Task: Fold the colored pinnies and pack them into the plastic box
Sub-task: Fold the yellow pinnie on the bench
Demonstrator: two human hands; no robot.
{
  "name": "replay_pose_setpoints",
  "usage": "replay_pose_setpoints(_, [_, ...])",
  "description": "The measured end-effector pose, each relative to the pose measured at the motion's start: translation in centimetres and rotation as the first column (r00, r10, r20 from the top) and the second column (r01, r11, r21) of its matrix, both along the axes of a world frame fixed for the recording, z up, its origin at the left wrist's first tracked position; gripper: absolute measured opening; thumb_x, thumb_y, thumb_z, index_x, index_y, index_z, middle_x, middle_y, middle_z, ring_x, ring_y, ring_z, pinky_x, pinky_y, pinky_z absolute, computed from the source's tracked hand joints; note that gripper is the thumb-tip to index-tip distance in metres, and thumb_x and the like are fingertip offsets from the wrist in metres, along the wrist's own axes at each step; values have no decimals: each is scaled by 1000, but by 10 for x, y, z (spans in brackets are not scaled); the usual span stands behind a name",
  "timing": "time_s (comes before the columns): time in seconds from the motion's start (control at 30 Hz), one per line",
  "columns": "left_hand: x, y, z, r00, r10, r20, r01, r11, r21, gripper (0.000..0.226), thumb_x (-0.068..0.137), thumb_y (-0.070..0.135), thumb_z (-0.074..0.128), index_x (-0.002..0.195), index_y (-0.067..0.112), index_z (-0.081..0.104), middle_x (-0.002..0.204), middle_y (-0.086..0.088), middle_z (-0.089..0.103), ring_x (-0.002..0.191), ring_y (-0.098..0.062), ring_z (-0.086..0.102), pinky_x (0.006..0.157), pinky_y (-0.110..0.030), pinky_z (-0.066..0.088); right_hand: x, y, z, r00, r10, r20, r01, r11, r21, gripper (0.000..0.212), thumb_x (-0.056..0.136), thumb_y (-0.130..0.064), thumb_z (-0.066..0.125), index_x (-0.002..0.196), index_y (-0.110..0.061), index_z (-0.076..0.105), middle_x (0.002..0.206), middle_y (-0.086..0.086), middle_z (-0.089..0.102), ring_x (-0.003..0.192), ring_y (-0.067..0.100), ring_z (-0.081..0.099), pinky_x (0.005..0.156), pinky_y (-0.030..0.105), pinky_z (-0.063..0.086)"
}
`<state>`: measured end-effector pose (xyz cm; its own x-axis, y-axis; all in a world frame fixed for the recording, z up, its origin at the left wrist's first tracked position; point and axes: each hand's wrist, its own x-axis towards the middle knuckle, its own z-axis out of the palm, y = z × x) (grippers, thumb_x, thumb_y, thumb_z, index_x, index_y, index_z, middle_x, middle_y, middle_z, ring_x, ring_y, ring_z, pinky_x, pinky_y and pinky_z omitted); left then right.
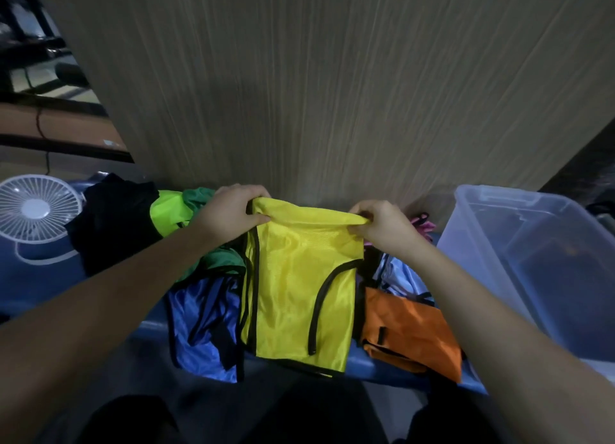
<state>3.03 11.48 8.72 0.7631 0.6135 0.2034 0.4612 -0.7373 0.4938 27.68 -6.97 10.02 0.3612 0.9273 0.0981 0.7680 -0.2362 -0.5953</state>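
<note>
A yellow pinny point(296, 287) with black trim hangs in front of me above a blue surface. My left hand point(229, 214) grips its top left corner, and my right hand point(379, 227) pinches its top right corner. Under and around it lie other pinnies: a blue one point(203, 323), a green one point(219, 260), a lime one point(166, 210), an orange one point(412, 330), a pale blue one point(399, 277) and a bit of pink point(422, 224). The clear plastic box point(519, 250) stands at the right, its inside dim.
A white table fan point(33, 210) sits at the left on the blue surface point(33, 277). Dark cloth point(109, 220) is piled beside it. A tall wood-grain panel point(332, 77) rises right behind the pinnies. My dark-clothed legs fill the bottom of the view.
</note>
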Motion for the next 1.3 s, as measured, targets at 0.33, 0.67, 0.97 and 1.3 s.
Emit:
replay_pose_setpoints(0.33, [-64, -62, -47, 982, -155, 108, 107, 927, 360, 23, 82, 25, 63, 105, 21, 67, 108, 5, 61, 103, -18, 54, 82, -28, 29, -46, -62, -26, 973, 134, 186, -159, 979, 129, 24, 73, 3, 72, 90, -13, 70, 92, -1, 64, 83, 13, 57, 69, 16, 37])
replay_pose_setpoints(0.67, [-112, -125, -92, 943, -330, -35, 315, 857, 409, 31, 72, 14, 71, 100, 23, 64, 106, 4, 56, 102, -19, 55, 91, -34, 40, -93, -134, -75, 910, 280, 306, -278, 959, -53, 30, 77, -6, 69, 106, -15, 63, 113, 2, 54, 109, 22, 53, 87, 26, 45])
replay_pose_setpoints(0.97, [-99, -114, -61, 983, -56, 178, 40, 995, 92, 20, 90, 39, 61, 105, 25, 61, 95, 12, 62, 87, -8, 58, 77, -33, 47, -90, -116, -55, 991, -16, 131, 2, 994, 108, 14, 93, -22, 66, 107, -19, 64, 89, -4, 68, 84, 21, 64, 74, 37, 50])
replay_pose_setpoints(1.3, [-64, -91, 35, 929, 23, 369, 14, 995, -98, 13, 92, 26, 70, 101, 30, 62, 95, 12, 67, 91, -4, 64, 80, -28, 50, -67, -80, 24, 992, -83, -96, 110, 941, 320, 4, 94, -22, 63, 96, -20, 61, 83, 0, 64, 79, 19, 60, 72, 39, 47])
